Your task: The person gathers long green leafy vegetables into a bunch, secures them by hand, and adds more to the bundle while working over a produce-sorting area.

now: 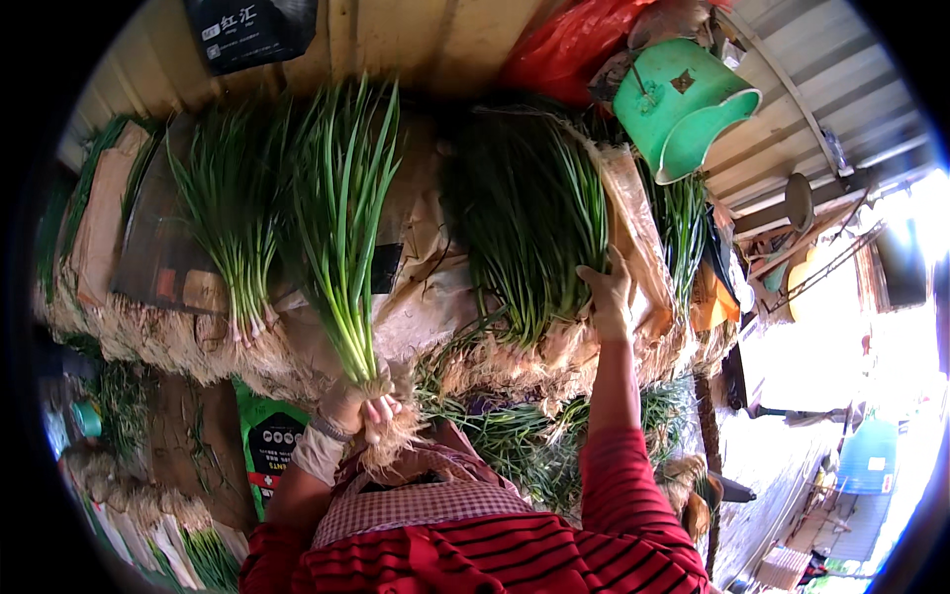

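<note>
My left hand (354, 406) is closed around the root end of a bunch of green onions (348, 267). The long leaves point away from me, and the pale stringy roots hang below my fingers. My right hand (608, 295), in a pale thin glove, reaches out to the right edge of a thick pile of green onions (524, 218). Its thumb and fingers are spread apart at the leaves, beside a beige sheet (638, 223). To the left of the held bunch lies a looser bunch of green onions (236, 218) with pinkish-white bulbs.
Shaggy roots (158, 337) line the front edge of the stacked onions. Loose green leaves (539, 445) are heaped below, between my arms. A green plastic bucket (673, 94) lies tipped at the far right, by a red plastic bag (559, 49). A green printed package (269, 436) stands lower left.
</note>
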Available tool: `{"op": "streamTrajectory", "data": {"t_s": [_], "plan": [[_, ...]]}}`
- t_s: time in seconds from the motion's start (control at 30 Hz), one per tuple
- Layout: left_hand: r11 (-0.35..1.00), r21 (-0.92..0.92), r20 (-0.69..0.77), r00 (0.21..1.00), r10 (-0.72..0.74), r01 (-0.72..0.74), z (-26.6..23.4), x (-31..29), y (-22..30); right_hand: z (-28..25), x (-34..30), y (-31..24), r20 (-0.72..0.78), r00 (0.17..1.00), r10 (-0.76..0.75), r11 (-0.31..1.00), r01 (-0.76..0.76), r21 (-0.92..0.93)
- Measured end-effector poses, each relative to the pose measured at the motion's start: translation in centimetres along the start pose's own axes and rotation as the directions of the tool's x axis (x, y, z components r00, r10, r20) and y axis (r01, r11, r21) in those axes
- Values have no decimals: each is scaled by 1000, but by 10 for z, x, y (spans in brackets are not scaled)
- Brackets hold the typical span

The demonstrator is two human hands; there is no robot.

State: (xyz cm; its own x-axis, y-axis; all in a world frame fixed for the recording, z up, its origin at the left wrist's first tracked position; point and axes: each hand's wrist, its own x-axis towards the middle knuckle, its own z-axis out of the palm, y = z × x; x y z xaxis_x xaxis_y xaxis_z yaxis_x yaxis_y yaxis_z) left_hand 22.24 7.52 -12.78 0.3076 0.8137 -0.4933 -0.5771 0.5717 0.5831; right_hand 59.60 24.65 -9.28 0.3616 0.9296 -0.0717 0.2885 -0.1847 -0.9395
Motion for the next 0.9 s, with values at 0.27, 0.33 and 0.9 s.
{"op": "streamTrajectory", "data": {"t_s": [0.27, 0.33, 0.9], "plan": [[1000, -16, -1, 1000, -17, 17, 13, -1, 18, 60, -38, -43, 436, 896, -78, 986, 134, -99], [988, -82, -73, 988, -135, 129, -10, 14, 5, 60, -39, -42, 560, 829, -21, 996, 66, -62], [959, -211, 127, 978, -165, 189, -29, 13, 4, 8, -173, 67, 275, 961, -14, 959, 91, -268]]}}
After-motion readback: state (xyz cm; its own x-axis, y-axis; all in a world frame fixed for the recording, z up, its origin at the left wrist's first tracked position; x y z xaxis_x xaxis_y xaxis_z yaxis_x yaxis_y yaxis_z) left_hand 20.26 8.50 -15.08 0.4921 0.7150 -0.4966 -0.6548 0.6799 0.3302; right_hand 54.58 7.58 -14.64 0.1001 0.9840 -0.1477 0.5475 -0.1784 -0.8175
